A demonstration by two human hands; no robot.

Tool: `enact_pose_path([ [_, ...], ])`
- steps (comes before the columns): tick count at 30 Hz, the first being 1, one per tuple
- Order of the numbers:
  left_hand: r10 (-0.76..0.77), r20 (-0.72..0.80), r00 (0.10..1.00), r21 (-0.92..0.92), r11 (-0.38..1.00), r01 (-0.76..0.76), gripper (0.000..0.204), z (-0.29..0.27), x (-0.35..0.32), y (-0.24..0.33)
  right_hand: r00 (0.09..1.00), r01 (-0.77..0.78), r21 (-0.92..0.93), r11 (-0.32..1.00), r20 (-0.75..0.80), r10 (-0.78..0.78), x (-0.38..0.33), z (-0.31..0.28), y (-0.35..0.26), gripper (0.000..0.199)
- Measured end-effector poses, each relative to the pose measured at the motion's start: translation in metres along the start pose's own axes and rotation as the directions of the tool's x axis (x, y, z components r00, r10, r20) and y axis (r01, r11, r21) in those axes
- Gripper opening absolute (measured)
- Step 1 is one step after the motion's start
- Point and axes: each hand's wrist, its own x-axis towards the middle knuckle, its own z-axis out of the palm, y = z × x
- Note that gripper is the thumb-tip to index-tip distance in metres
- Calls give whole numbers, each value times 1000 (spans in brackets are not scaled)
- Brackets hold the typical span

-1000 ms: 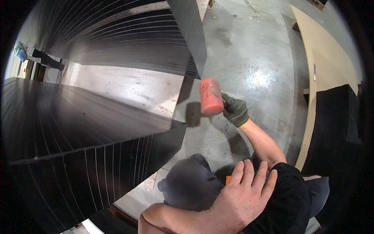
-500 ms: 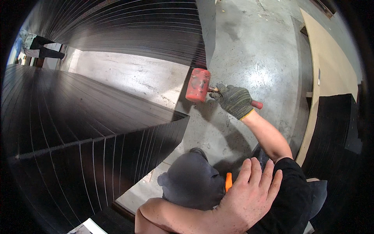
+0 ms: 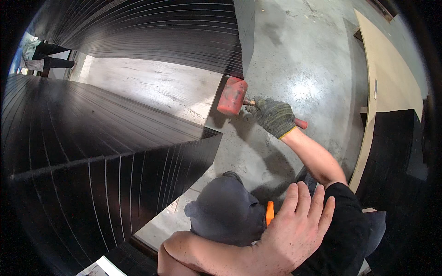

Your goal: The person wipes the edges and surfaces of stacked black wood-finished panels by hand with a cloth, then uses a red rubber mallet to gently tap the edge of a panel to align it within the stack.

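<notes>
My right hand (image 3: 273, 117), in a dark grey knitted glove with a yellow cuff edge, is closed round the handle of a red mallet (image 3: 232, 95). The scuffed mallet head hangs over the floor, close to the near corner of the far stack of black panels (image 3: 184, 46). Another stack of black panels (image 3: 115, 133) stands at the left, with pale lines between its sheets. Bare and flat, my left hand (image 3: 294, 234) lies across by my right upper arm, fingers stretched out and holding nothing. Beside it an orange object (image 3: 270, 213) shows against my dark clothing; its kind is unclear.
Between the two stacks runs a pale strip (image 3: 142, 87). A person (image 3: 50, 55) in dark trousers stands at the far left. Along the right lies a tan board (image 3: 384, 69), with more black panels (image 3: 391, 152) by it. The grey concrete floor (image 3: 304, 60) has stains.
The mallet and my right hand have shifted slightly left and up in the picture. My left hand keeps almost the same place. The view has moved a little.
</notes>
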Motion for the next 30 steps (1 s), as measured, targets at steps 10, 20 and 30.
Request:
enact_pose_path([
  [10,126,23,992,-138,983,-121,50,14,-2,-5,993,20,-48,999,-114,-25,-14,3,-1,32],
  [20,-3,-45,999,-1,1000,3,46,4,-3,3,998,20,19,1000,-64,-19,-16,0,-7,34],
  [30,5,-250,968,-50,999,-18,44,8,-4,0,995,81,37,996,-59,-79,-21,-9,-9,35],
])
